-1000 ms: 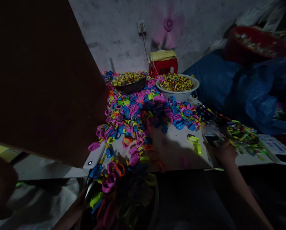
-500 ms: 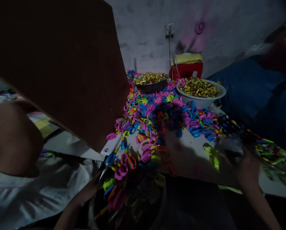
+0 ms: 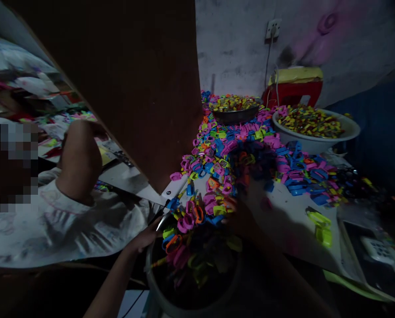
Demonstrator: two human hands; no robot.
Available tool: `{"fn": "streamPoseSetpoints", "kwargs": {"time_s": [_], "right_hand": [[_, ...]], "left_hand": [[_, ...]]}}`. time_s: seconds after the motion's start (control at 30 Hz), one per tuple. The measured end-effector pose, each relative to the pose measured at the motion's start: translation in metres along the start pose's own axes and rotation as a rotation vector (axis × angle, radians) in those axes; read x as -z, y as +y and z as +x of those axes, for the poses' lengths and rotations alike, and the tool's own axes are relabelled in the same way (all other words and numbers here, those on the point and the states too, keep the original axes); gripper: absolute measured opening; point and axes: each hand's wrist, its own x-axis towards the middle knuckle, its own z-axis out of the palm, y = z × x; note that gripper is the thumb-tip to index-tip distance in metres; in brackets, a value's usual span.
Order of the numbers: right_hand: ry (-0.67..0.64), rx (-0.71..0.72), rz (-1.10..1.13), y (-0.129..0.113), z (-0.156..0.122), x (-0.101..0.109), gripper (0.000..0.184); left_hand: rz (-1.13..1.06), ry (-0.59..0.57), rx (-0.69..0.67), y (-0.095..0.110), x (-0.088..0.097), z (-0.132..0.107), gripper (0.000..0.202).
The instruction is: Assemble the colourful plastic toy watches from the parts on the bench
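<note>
A round tub [image 3: 152, 276] stands below the table's front edge, partly filled with colourful plastic toy watches [image 3: 180, 254]. My left hand [image 3: 149, 236] is at the tub's left rim, with its fingers closed around the edge. In deep shadow, my right hand [image 3: 240, 218] reaches over the tub's far right side to the toy watches [image 3: 213, 203] at the table edge. Its fingers touch the pile there; how they are bent is hidden in the dark. Pink, blue, yellow and orange watches spread back across the white table [image 3: 276, 221].
A dark upright board [image 3: 134, 88] stands at left, with another person's arm [image 3: 80, 163] beyond it. A metal bowl [image 3: 237, 115] and a white basin [image 3: 316, 143] hold small yellow and red pieces. A lime-green watch [image 3: 323, 229] lies at right, near a dark tray [image 3: 372, 260].
My right hand has moved left from the table's right side to the watches by the tub. The view has turned left. My left hand stays at the rim.
</note>
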Motion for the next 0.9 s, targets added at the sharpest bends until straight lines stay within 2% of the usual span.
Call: {"fn": "streamPoseSetpoints", "kwargs": {"time_s": [0.1,0.17,0.37,0.57,0.67,0.8,0.9], "right_hand": [[-0.026,0.075,0.081,-0.012,0.004,-0.022,0.056],[-0.048,0.088,0.163,-0.023,0.001,-0.033,0.058],[-0.160,0.042,0.305,-0.052,-0.015,-0.038,0.042],[-0.188,0.079,0.334,-0.057,-0.019,-0.045,0.032],[-0.074,0.080,0.352,-0.052,-0.014,-0.050,0.012],[0.157,-0.004,0.342,-0.040,0.007,-0.053,0.013],[0.168,0.071,0.283,-0.035,0.031,-0.055,0.028]], "left_hand": [[-0.042,-0.003,0.008,-0.003,-0.001,-0.001,0.086],[-0.060,0.000,0.002,-0.005,-0.002,-0.001,0.087],[-0.095,-0.020,-0.003,-0.012,0.002,0.004,0.088],[-0.063,-0.005,-0.070,-0.018,0.008,0.006,0.085],[-0.046,0.011,-0.064,-0.020,0.008,0.003,0.081],[-0.040,0.035,-0.097,-0.026,0.009,-0.001,0.081],[-0.052,0.043,-0.119,-0.033,0.010,-0.002,0.082]]}}
